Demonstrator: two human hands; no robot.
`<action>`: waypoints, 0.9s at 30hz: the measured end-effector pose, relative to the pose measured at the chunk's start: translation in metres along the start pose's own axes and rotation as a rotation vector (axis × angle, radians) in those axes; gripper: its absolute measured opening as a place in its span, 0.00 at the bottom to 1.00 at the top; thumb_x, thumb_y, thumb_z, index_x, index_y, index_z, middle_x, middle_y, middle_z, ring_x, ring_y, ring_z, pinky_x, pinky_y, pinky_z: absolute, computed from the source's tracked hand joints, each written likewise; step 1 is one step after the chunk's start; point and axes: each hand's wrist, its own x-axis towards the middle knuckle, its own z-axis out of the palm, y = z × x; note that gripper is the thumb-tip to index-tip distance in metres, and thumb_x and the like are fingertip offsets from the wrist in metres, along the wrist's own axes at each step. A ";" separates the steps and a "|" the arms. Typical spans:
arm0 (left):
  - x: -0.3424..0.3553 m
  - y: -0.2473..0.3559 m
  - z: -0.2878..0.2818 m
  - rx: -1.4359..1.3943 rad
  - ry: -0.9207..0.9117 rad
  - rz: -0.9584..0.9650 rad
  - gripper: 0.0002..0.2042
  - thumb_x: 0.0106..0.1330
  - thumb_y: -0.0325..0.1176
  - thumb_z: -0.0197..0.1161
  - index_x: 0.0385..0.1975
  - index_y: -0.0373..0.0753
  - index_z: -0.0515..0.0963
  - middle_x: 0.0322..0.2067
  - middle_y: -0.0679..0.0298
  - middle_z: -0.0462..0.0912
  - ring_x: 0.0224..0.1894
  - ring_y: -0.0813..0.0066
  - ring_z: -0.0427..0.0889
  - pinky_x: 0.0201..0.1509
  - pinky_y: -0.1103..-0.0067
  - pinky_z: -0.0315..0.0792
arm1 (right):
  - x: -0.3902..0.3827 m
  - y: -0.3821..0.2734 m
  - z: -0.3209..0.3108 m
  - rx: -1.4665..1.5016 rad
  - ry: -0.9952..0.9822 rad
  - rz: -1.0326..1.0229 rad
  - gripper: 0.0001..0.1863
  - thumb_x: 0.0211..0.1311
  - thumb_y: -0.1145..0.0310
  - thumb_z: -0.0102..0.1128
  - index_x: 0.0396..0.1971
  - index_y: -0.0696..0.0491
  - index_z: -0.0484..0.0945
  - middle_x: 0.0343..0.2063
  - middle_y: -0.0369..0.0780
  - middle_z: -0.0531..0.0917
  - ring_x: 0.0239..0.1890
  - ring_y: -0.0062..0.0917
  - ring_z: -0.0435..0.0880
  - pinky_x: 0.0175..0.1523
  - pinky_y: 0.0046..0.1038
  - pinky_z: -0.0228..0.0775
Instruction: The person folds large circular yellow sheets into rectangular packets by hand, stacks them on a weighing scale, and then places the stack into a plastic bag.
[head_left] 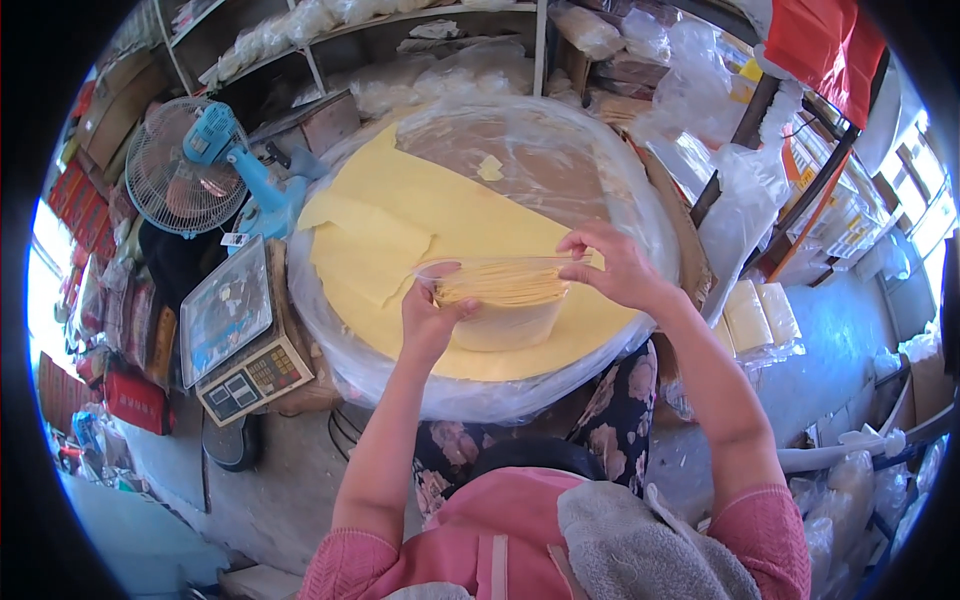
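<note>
A thick stack of thin yellow sheets sits in a clear plastic bag, held above a round plastic-covered table. My left hand grips the left end of the bagged stack, thumb across its front. My right hand is closed at the right end, fingertips pinching the bag's upper edge. Larger yellow sheets lie on the table beneath and behind the bag, with a small scrap farther back.
At left stand a blue fan and a digital scale with a metal tray. Shelves of bagged goods run behind. A metal rack and hanging plastic are at right, with yellow packets below.
</note>
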 end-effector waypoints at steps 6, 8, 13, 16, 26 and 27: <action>0.000 -0.002 0.003 -0.030 0.014 0.053 0.26 0.50 0.18 0.72 0.51 0.32 0.72 0.42 0.59 0.80 0.39 0.73 0.81 0.39 0.80 0.78 | 0.004 -0.010 0.003 -0.041 0.035 -0.027 0.08 0.53 0.71 0.66 0.25 0.58 0.76 0.25 0.43 0.78 0.31 0.37 0.78 0.38 0.35 0.68; -0.002 0.003 0.004 -0.057 0.018 0.027 0.27 0.50 0.18 0.72 0.51 0.32 0.71 0.42 0.59 0.80 0.39 0.73 0.81 0.39 0.80 0.78 | 0.009 -0.016 0.007 -0.019 0.077 -0.061 0.08 0.52 0.71 0.66 0.24 0.58 0.76 0.24 0.43 0.78 0.31 0.37 0.78 0.37 0.35 0.68; -0.002 0.000 0.003 -0.069 0.021 0.084 0.26 0.50 0.18 0.71 0.50 0.32 0.72 0.42 0.59 0.80 0.39 0.74 0.81 0.40 0.80 0.78 | 0.016 -0.008 0.012 -0.099 0.009 -0.104 0.08 0.50 0.72 0.66 0.20 0.58 0.75 0.21 0.44 0.78 0.29 0.39 0.78 0.36 0.37 0.68; -0.003 0.003 0.004 -0.056 0.015 -0.005 0.26 0.49 0.19 0.73 0.49 0.31 0.71 0.43 0.59 0.79 0.44 0.75 0.80 0.49 0.79 0.76 | 0.016 -0.016 0.013 -0.071 0.031 -0.120 0.08 0.50 0.73 0.65 0.20 0.57 0.75 0.21 0.45 0.78 0.28 0.40 0.78 0.35 0.38 0.68; -0.006 -0.001 0.006 -0.056 0.038 0.044 0.24 0.51 0.18 0.71 0.49 0.32 0.72 0.40 0.59 0.81 0.40 0.74 0.81 0.42 0.79 0.79 | 0.022 -0.022 0.023 -0.087 -0.012 -0.118 0.07 0.51 0.72 0.64 0.20 0.57 0.75 0.22 0.44 0.80 0.29 0.41 0.79 0.36 0.38 0.69; -0.007 0.001 0.006 -0.044 0.039 0.051 0.24 0.51 0.18 0.71 0.49 0.31 0.72 0.40 0.59 0.81 0.40 0.75 0.81 0.43 0.79 0.78 | 0.023 -0.020 0.024 -0.103 -0.044 -0.098 0.07 0.52 0.72 0.64 0.22 0.58 0.75 0.23 0.44 0.79 0.30 0.39 0.78 0.36 0.36 0.68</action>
